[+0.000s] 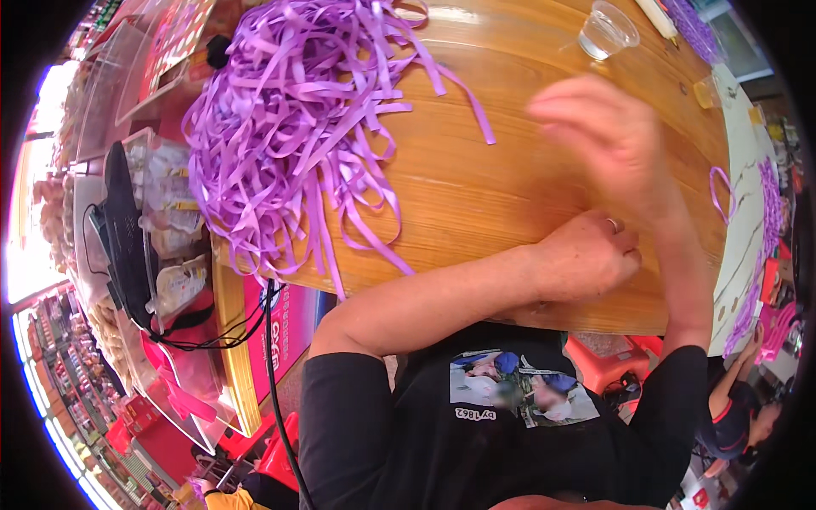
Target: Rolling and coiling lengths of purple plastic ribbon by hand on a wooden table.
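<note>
My left hand (591, 257) rests at the table's near edge, its forearm crossing in front of my body. Its fingers are curled closed, a ring shows on one, and whatever may be inside them is hidden. Above it, my right hand (608, 132) hangs over the wooden table (476, 195), smeared by motion. Its fingers point left, and I cannot tell whether they hold anything. A large tangled heap of purple ribbons (293, 127) covers the table's left part, several loose ends trailing toward the middle and the near edge. No ribbon visibly reaches either hand.
A clear plastic cup (607, 32) stands at the far right of the table. Clear bins (174, 191) and a black object with cables (127, 242) crowd the left edge. To the right, a pale table (738, 204) bears more purple ribbon. Another person (738, 408) sits beyond it, near a red stool (605, 365).
</note>
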Available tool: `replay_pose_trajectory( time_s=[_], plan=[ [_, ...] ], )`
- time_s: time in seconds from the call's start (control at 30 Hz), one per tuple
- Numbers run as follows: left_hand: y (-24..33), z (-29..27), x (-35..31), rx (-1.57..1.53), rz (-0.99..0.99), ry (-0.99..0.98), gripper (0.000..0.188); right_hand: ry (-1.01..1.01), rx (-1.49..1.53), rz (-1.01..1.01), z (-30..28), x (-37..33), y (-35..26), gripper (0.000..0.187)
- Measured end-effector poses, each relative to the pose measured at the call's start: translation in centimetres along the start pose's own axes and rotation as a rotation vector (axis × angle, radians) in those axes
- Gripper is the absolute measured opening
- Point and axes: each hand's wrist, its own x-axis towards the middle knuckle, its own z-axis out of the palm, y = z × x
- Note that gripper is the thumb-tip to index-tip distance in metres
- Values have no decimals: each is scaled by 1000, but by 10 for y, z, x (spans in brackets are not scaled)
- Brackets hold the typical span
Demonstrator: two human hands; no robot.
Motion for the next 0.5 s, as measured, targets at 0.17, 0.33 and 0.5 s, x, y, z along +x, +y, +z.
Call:
replay_pose_trajectory(
  time_s=[0.17,0.33,0.5],
  plan=[
    [-2,24,-3,-242,-166,145,23,-151,29,-496,89,78,-36,10],
    [9,5,3,-543,-304,210,28,-202,-368,-565,133,114,-30,8],
    [8,3,0,-637,-343,242,28,-206,-261,-541,135,118,-25,6]
  ],
)
